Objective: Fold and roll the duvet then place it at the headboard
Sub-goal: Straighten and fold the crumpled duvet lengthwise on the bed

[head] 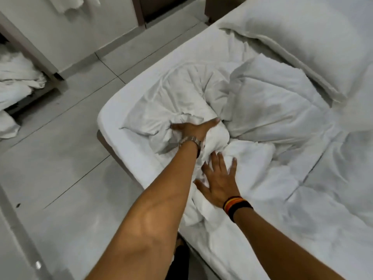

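A white duvet [268,102] lies bunched and crumpled across the bed [115,116], piled up near the bed's left corner. My left hand [193,129], with a metal watch on the wrist, grips a thick bundle of the duvet at the corner. My right hand [219,178], with striped bands on the wrist, lies flat with fingers spread on the duvet folds just below the left hand. A white pillow [302,31] rests at the upper right of the bed.
Pale tiled floor [60,158] runs along the bed's left side. A heap of white linen [14,81] lies on the floor at far left under a dark frame. A wall and dark door frame [141,11] stand at the back.
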